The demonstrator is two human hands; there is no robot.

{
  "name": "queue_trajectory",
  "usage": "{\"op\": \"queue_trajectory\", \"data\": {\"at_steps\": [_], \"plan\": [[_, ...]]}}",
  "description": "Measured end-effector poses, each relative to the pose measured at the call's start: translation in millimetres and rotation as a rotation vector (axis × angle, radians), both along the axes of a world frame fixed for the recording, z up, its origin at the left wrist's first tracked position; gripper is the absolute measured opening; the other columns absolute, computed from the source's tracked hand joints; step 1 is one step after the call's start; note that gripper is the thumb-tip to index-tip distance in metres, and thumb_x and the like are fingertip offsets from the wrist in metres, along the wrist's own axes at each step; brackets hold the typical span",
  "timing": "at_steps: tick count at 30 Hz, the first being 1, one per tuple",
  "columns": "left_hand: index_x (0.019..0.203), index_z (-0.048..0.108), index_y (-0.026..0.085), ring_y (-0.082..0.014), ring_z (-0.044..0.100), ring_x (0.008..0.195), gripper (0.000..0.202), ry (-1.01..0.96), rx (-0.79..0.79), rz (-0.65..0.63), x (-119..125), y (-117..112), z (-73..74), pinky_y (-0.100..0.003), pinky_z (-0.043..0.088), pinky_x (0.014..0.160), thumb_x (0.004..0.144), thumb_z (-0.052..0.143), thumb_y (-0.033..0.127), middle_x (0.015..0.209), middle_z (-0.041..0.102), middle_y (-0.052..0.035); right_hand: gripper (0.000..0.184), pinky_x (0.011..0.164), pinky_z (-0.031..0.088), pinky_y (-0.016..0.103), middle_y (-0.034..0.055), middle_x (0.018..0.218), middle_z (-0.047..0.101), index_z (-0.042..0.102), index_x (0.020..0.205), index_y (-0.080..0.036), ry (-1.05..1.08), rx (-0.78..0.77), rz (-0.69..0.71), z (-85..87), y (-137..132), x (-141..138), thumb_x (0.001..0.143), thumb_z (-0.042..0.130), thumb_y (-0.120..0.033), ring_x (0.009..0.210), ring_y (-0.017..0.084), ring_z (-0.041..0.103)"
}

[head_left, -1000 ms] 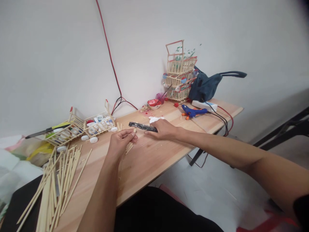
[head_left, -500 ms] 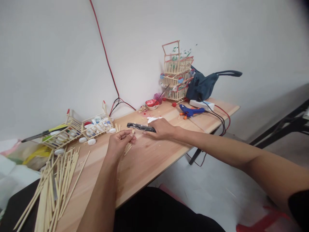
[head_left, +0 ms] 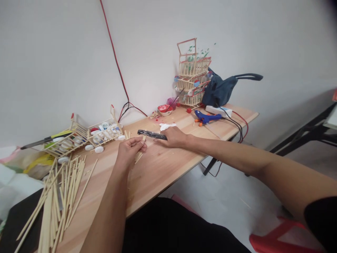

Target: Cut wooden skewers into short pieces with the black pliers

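My left hand (head_left: 131, 149) is closed, pinching a few short thin wooden sticks (head_left: 138, 157) over the table. In my right hand (head_left: 172, 136) is a long black tool with pale specks (head_left: 152, 134), which looks like a utility knife. Its far end lies across the tops of the sticks, by my left fingertips. Whether it touches them, and where its blade is, I cannot make out. Two short sticks (head_left: 127, 135) show just behind my left hand. A crumpled white tissue (head_left: 167, 125) lies behind my right hand.
Long wooden sticks (head_left: 65, 196) are heaped at the left. Small stick-built carts (head_left: 104, 135) with bottles stand behind them; more carts (head_left: 193, 82) are stacked against the wall. A red-stained bowl (head_left: 165, 110), a blue glue gun (head_left: 207, 117), a power strip (head_left: 218, 111) and a dark blue bag (head_left: 219, 90) sit right.
The camera view has shifted slightly. Both hands keep their grips, and the black tool still lies across the sticks at nearly the same spot.
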State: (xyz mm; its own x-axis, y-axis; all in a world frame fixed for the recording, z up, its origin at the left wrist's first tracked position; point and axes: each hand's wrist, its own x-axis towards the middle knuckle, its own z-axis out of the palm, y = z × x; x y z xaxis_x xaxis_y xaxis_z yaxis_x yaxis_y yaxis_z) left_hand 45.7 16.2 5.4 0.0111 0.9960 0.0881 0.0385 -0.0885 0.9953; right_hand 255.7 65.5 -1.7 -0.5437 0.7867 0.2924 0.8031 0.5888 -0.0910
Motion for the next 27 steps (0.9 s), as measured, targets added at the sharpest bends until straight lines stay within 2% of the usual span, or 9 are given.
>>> {"op": "queue_trajectory", "data": {"at_steps": [3, 6, 9, 11, 13, 17, 20, 23, 27], "plan": [[0.079, 0.068, 0.008, -0.013, 0.059, 0.055, 0.034, -0.014, 0.0, 0.005, 0.4, -1.4, 1.4, -0.028, 0.049, 0.061, 0.06, 0.08, 0.035, 0.064, 0.068, -0.0062, 0.062, 0.068, 0.035, 0.029, 0.0157, 0.083, 0.069, 0.069, 0.08, -0.012, 0.052, -0.007, 0.003, -0.7, 2.5, 2.4, 0.086, 0.041, -0.067, 0.079, 0.023, 0.061], [0.081, 0.068, 0.009, -0.0128, 0.06, 0.056, 0.035, -0.037, 0.003, 0.003, -1.9, -1.1, 1.7, -0.027, 0.048, 0.062, 0.06, 0.08, 0.035, 0.066, 0.069, -0.0056, 0.061, 0.06, 0.034, 0.026, 0.0102, 0.072, 0.067, 0.068, 0.075, -0.013, 0.232, -0.097, -0.06, 3.3, 6.7, 4.7, 0.085, 0.042, -0.067, 0.068, 0.019, 0.059], [0.082, 0.068, 0.011, -0.0117, 0.06, 0.057, 0.034, -0.077, 0.008, -0.025, -3.5, -1.0, 2.9, -0.026, 0.048, 0.063, 0.062, 0.08, 0.035, 0.069, 0.069, -0.0042, 0.057, 0.052, 0.034, 0.024, 0.0034, 0.057, 0.059, 0.067, 0.073, -0.013, 0.484, -0.351, -0.11, 12.0, 9.4, 4.2, 0.087, 0.043, -0.062, 0.053, 0.014, 0.054], [0.081, 0.068, 0.012, -0.0107, 0.059, 0.057, 0.032, -0.102, 0.006, -0.048, -3.1, -1.8, 4.6, -0.025, 0.047, 0.063, 0.062, 0.08, 0.035, 0.069, 0.068, -0.0035, 0.049, 0.05, 0.036, 0.022, 0.0002, 0.053, 0.056, 0.068, 0.076, -0.013, 0.6, -0.522, -0.068, 19.5, 9.1, 1.7, 0.087, 0.046, -0.055, 0.048, 0.011, 0.051], [0.081, 0.068, 0.012, -0.01, 0.058, 0.057, 0.031, -0.118, 0.0, -0.077, -1.9, -2.8, 6.3, -0.024, 0.046, 0.062, 0.063, 0.08, 0.034, 0.068, 0.068, -0.0031, 0.042, 0.049, 0.038, 0.021, -0.0011, 0.052, 0.055, 0.068, 0.077, -0.013, 0.657, -0.611, -0.007, 27.2, 7.2, -2.5, 0.086, 0.049, -0.05, 0.048, 0.01, 0.051], [0.081, 0.069, 0.012, -0.0097, 0.057, 0.058, 0.027, -0.119, -0.022, -0.145, -0.2, -4.5, 7.7, -0.023, 0.046, 0.062, 0.065, 0.079, 0.032, 0.068, 0.067, -0.0027, 0.035, 0.047, 0.039, 0.02, -0.0016, 0.054, 0.056, 0.065, 0.077, -0.014, 0.689, -0.622, 0.161, 40.7, 3.5, -12.9, 0.086, 0.052, -0.045, 0.048, 0.01, 0.051], [0.081, 0.069, 0.013, -0.0101, 0.057, 0.059, 0.025, -0.105, -0.023, -0.171, -0.2, -5.3, 7.6, -0.024, 0.046, 0.063, 0.067, 0.078, 0.032, 0.068, 0.067, -0.0028, 0.031, 0.046, 0.04, 0.02, -0.0021, 0.053, 0.055, 0.058, 0.07, -0.015, 0.676, -0.583, 0.267, 47.9, 2.4, -19.2, 0.086, 0.053, -0.04, 0.047, 0.009, 0.051], [0.08, 0.069, 0.013, -0.0105, 0.057, 0.06, 0.023, -0.089, -0.017, -0.191, -0.5, -6.0, 7.8, -0.024, 0.046, 0.063, 0.068, 0.077, 0.032, 0.069, 0.067, -0.0031, 0.032, 0.045, 0.039, 0.019, -0.0026, 0.051, 0.052, 0.05, 0.061, -0.016, 0.634, -0.565, 0.29, 50.7, 2.8, -22.8, 0.085, 0.054, -0.037, 0.045, 0.008, 0.049], [0.08, 0.069, 0.013, -0.0109, 0.057, 0.059, 0.024, -0.072, -0.015, -0.157, 0.1, -6.6, 8.4, -0.025, 0.046, 0.062, 0.068, 0.076, 0.033, 0.068, 0.067, -0.0032, 0.031, 0.044, 0.039, 0.019, -0.0025, 0.052, 0.053, 0.051, 0.063, -0.015, 0.58, -0.553, 0.251, 44.9, 6.5, -23.0, 0.085, 0.053, -0.038, 0.046, 0.008, 0.05]]}}
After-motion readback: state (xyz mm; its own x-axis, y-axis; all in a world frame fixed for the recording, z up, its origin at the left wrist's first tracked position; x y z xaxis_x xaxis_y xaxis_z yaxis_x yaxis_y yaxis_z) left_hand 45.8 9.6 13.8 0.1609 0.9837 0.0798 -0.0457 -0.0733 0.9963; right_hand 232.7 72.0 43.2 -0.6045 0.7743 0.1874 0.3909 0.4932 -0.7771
